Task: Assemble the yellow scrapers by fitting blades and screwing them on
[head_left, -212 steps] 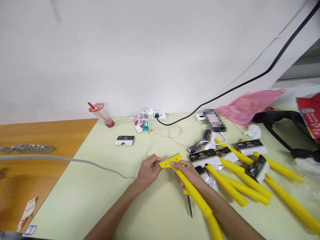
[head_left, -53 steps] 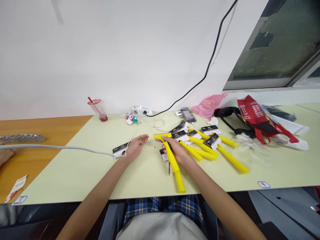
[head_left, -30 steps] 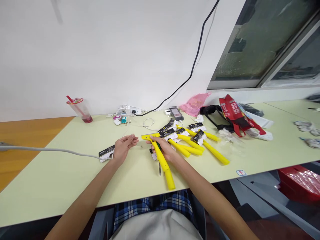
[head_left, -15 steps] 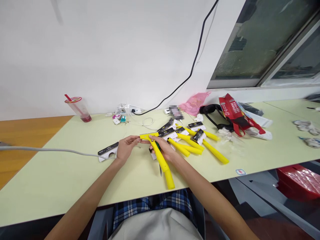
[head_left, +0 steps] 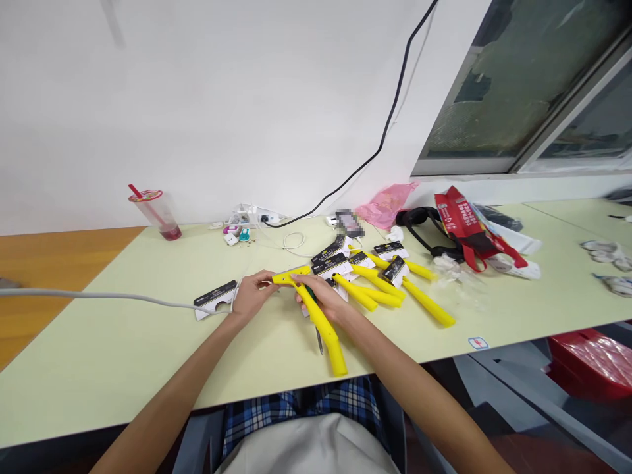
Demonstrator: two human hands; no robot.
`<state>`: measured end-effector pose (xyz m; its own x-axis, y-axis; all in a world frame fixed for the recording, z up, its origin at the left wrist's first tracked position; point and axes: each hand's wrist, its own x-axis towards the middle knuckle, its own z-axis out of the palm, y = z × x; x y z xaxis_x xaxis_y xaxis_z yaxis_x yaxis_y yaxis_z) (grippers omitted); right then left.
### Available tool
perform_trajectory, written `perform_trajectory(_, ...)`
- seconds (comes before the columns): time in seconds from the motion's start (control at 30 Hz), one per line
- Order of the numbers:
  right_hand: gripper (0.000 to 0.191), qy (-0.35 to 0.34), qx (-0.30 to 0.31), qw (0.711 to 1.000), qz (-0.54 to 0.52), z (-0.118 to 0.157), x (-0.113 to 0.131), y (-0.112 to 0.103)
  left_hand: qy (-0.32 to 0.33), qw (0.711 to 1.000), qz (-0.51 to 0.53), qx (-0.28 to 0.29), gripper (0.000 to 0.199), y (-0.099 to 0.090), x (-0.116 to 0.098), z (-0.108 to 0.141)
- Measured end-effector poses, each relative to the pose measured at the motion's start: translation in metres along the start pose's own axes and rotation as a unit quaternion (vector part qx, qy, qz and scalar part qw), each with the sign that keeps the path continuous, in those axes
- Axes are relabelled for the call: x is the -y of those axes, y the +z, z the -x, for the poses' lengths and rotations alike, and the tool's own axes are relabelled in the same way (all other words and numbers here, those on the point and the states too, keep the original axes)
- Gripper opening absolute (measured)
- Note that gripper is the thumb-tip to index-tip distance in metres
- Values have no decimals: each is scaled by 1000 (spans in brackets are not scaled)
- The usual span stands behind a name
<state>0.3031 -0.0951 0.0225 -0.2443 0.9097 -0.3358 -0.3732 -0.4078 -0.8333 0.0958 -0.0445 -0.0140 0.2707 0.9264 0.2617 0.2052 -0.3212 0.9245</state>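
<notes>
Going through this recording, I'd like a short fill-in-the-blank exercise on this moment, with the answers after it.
The person's right hand grips the long ____ of a yellow scraper.
The person's left hand touches the scraper's wide ____.
The screwdriver beside the right hand has a ____ handle.
The plastic cup by the wall has a ____ straw.

Missing words: handle; head; green; red.

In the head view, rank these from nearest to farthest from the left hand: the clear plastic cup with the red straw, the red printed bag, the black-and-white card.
From the left hand:
1. Black-and-white card, just left of it on the table.
2. Clear plastic cup with the red straw, back left by the wall.
3. Red printed bag, far right on the table.
</notes>
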Motion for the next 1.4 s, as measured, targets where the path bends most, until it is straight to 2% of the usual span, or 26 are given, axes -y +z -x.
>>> perform_trajectory(0.23, 20, 14, -2, 1000, 18, 3, 1, 2, -20, 1000, 7, 8, 34, -2, -3, 2)
perform_trajectory(0.47, 22, 12, -13, 1000, 3, -1, -2, -1, -3, 999, -21, -25, 38, 2, 3, 2)
perform_trajectory(0.53, 22, 10, -24, 1000, -15, -3, -4, -2, 24, 998, -43, -43, 45, 3, 2, 4)
perform_trajectory(0.6, 26, -5, -46, 998, -35, -5, -4, -3, 79, 989, -97, -77, 46, 4, -2, 8)
perform_trajectory(0.7, 38, -57, -93, 992, -57, -11, -6, -2, 181, 956, -196, -123, 38, 12, -18, 17)
perform_trajectory(0.77, 45, -99, -118, 986, -59, -15, -7, 1, 225, 936, -243, -124, 39, 23, -31, 23)
perform_trajectory(0.83, 48, -148, -137, 978, -58, -19, -7, 5, 238, 928, -266, -104, 43, 36, -43, 26)
perform_trajectory(0.93, 48, -202, -150, 966, -48, -20, -5, 12, 200, 946, -246, -74, 48, 55, -54, 26)
perform_trajectory(1.07, 45, -228, -154, 961, -11, -16, 0, 15, 147, 976, -146, -62, 57, 68, -58, 23)
perform_trajectory(1.17, 45, -238, -168, 956, 18, -13, 3, 14, 138, 984, -105, -45, 64, 70, -57, 22)
perform_trajectory(1.27, 45, -239, -184, 951, 69, -13, 5, 13, 107, 983, -146, -26, 80, 70, -57, 21)
perform_trajectory(1.4, 50, -296, -174, 924, 170, -15, 13, 18, 79, 987, -137, -9, 103, 66, -61, 18)
